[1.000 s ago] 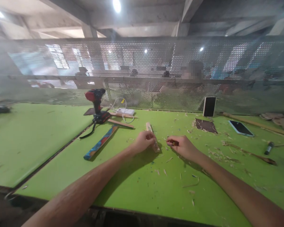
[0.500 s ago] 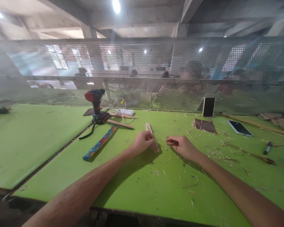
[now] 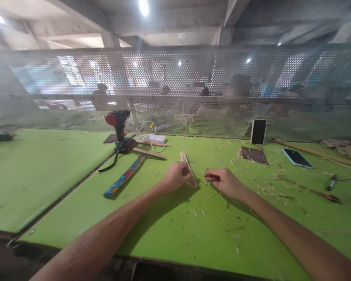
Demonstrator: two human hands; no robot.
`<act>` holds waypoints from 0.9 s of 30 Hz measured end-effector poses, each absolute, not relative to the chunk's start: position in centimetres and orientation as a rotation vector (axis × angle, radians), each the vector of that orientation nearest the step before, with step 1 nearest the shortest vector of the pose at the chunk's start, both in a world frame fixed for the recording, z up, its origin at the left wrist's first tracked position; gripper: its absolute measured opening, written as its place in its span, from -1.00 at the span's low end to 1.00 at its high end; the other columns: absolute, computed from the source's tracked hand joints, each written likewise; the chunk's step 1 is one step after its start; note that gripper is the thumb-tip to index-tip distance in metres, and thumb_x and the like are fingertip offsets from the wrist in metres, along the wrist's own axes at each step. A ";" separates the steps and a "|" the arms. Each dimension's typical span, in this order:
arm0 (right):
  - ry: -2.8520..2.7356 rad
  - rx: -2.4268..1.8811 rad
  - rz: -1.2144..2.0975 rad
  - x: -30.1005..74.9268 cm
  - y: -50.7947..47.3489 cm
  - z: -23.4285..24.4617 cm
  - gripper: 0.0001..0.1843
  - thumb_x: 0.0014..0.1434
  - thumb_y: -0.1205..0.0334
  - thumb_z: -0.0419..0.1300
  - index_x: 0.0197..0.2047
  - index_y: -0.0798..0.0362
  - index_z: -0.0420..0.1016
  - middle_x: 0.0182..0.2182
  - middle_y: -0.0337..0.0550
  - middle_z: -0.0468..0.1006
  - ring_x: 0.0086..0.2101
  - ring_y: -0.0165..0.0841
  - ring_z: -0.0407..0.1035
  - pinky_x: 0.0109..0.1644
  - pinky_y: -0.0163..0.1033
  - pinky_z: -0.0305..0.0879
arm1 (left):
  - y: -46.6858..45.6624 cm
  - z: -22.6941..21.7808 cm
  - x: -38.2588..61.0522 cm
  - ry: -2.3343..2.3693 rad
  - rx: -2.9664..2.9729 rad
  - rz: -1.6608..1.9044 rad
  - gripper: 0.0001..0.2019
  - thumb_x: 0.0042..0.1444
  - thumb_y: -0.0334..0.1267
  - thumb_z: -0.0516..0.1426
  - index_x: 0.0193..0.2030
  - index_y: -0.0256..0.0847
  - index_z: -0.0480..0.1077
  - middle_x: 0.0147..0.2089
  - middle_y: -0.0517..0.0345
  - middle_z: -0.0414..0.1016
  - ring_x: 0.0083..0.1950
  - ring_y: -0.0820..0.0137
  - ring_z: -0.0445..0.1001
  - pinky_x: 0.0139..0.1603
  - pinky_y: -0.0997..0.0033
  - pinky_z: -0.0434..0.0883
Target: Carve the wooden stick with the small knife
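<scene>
My left hand is closed on a pale, flat wooden strip, its thumb and fingers pinching the near side. The strip lies at a slant on the green tabletop, its far end pointing away from me. To the right of it, my right hand rests low over the table with its fingers curled together. A small glint shows at those fingertips, but what they hold is too small and shadowed to make out. A gap of bare green surface separates the right hand from the strip.
A red and black cordless drill stands at the back left, near a blue patterned strip and a white power bank. On the right lie sandpaper, a phone, a wooden spoon and scattered shavings. Perforated metal screen behind.
My right hand has shifted very slightly, and the small thing at its fingertips shows a little differently. My left hand and the wooden strip stay in place.
</scene>
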State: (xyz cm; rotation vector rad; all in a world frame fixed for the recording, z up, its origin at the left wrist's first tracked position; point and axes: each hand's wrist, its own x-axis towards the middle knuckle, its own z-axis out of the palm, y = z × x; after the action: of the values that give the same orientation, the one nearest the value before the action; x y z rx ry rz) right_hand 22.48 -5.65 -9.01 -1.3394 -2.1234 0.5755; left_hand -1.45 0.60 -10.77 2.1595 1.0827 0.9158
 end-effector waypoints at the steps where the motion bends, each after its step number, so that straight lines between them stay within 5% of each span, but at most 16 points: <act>1: -2.136 -1.321 0.572 22.3 -5.7 -8.9 -0.68 0.36 0.08 0.17 -0.22 0.08 0.69 -0.37 -0.04 0.66 -0.47 -0.33 0.41 -0.36 -0.19 0.31 | 0.6 -10.7 -1.4 1.100 2.170 0.915 -0.88 0.07 -0.44 0.22 -0.45 -0.23 0.39 -0.44 0.15 0.47 -0.43 0.44 0.35 -0.43 0.47 0.23; 10: -2.174 -1.301 0.619 21.7 -6.2 -8.5 -0.68 0.36 0.08 0.17 -0.21 0.08 0.68 -0.39 -0.05 0.64 -0.46 -0.32 0.38 -0.34 -0.18 0.28 | 0.6 -10.8 -1.4 1.115 2.198 0.943 -0.85 0.10 -0.48 0.19 -0.43 -0.21 0.35 -0.40 0.15 0.49 -0.40 0.45 0.35 -0.40 0.48 0.26; 13: -2.143 -1.332 0.608 22.0 -6.0 -8.8 -0.65 0.36 0.04 0.17 -0.19 0.09 0.69 -0.36 -0.02 0.65 -0.45 -0.30 0.41 -0.33 -0.16 0.31 | 0.5 -10.9 -1.6 1.048 2.206 0.954 -0.98 0.18 -0.41 0.19 -0.28 -0.25 0.43 -0.28 0.07 0.55 -0.33 0.41 0.45 -0.34 0.45 0.37; 16: -2.108 -1.364 0.599 22.3 -5.8 -9.1 -0.64 0.36 0.03 0.17 -0.16 0.10 0.70 -0.34 0.01 0.66 -0.44 -0.28 0.43 -0.32 -0.14 0.33 | 0.3 -10.7 -1.6 0.968 2.230 0.948 -0.84 0.18 -0.42 0.20 -0.08 -0.28 0.47 -0.12 0.01 0.57 -0.27 0.42 0.50 -0.26 0.43 0.44; 22: -2.123 -1.331 0.540 22.4 -5.7 -9.2 -0.63 0.39 0.03 0.14 -0.16 0.10 0.69 -0.35 0.01 0.67 -0.47 -0.33 0.41 -0.37 -0.19 0.30 | 0.1 -10.7 -1.2 0.951 2.308 0.864 -0.89 0.22 -0.47 0.16 -0.30 -0.29 0.51 -0.24 0.02 0.56 -0.28 0.41 0.50 -0.25 0.44 0.44; 27: -2.122 -1.331 0.548 22.6 -5.6 -9.3 -0.61 0.39 0.02 0.14 -0.16 0.12 0.68 -0.32 0.04 0.67 -0.43 -0.30 0.46 -0.34 -0.16 0.35 | 0.3 -10.5 -1.2 0.982 2.317 0.869 -0.89 0.21 -0.50 0.18 -0.28 -0.32 0.54 -0.25 0.00 0.59 -0.31 0.41 0.48 -0.30 0.46 0.40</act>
State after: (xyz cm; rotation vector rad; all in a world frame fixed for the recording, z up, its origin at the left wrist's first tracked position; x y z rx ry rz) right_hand 22.65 -5.57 -9.28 -1.3313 -2.1223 0.5480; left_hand -1.22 0.29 -10.52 2.3167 0.9820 0.8694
